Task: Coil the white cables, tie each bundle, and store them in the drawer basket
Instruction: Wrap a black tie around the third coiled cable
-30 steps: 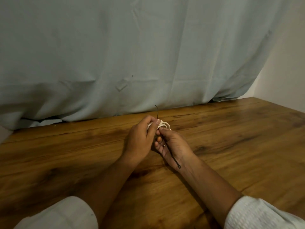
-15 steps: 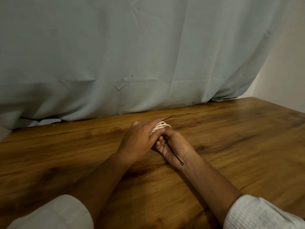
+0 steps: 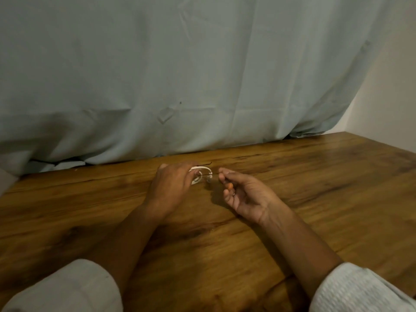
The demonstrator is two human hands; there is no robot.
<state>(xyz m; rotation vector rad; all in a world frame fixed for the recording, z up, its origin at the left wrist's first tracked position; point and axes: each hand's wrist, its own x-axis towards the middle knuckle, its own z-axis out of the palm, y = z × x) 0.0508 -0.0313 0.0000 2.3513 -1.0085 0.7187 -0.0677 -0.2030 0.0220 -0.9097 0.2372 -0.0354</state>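
Note:
A small coil of white cable (image 3: 201, 171) lies low over the wooden table (image 3: 319, 176), mostly hidden under my left hand (image 3: 172, 186), which grips it from the left. A thin dark tie (image 3: 208, 174) crosses the coil; one end sticks out toward the curtain, the other runs right to my right hand (image 3: 244, 194). That hand lies palm up with fingers curled, its thumb and forefinger pinching the tie's end just right of the coil. No drawer or basket is in view.
A pale blue-grey curtain (image 3: 180, 75) hangs along the table's far edge. A white wall (image 3: 394, 86) stands at the right, beyond the table's right edge. Both my forearms rest over the near part of the table.
My hands have come apart. The right hand moved right and turned palm up, drawing the tie out sideways. The left hand lowered the coil toward the table.

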